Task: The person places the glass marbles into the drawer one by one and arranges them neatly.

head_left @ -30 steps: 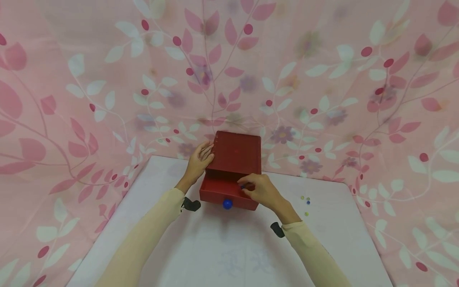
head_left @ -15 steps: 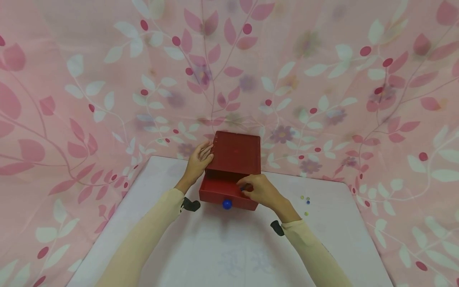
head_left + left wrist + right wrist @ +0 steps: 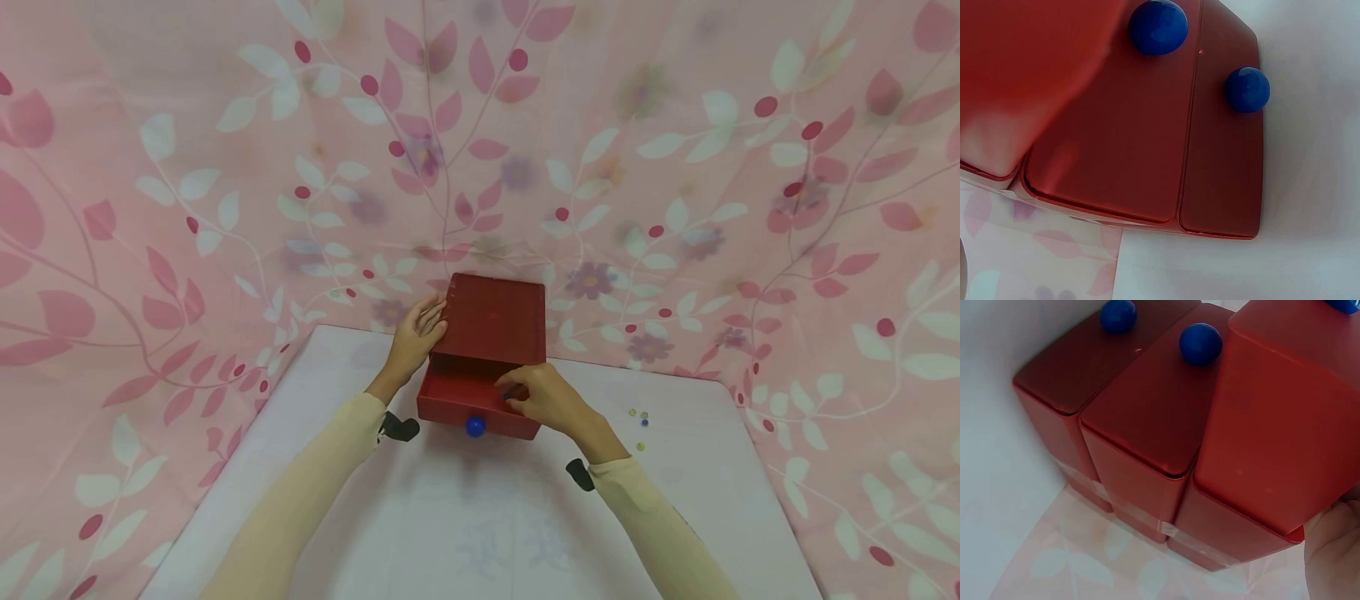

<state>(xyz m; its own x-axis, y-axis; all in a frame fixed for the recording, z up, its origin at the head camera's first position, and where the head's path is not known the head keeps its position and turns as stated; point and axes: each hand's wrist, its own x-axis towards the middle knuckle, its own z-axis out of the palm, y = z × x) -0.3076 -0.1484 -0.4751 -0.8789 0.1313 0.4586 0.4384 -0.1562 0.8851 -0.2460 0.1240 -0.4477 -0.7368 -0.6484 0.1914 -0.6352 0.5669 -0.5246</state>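
A red chest of drawers stands at the back of the table, its top drawer pulled out by a blue knob's side facing me. My left hand rests against the chest's left side, fingers extended. Over the right part of that drawer, my right hand pinches a small dark blue marble between thumb and fingers; most of the marble is hidden. In the right wrist view, part of the right hand shows beside the pulled-out drawer.
Several small marbles, yellow-green and blue, lie on the white tabletop at right. Two lower drawers, the middle one and the bottom one, are pushed in. A pink floral curtain hangs behind and at both sides.
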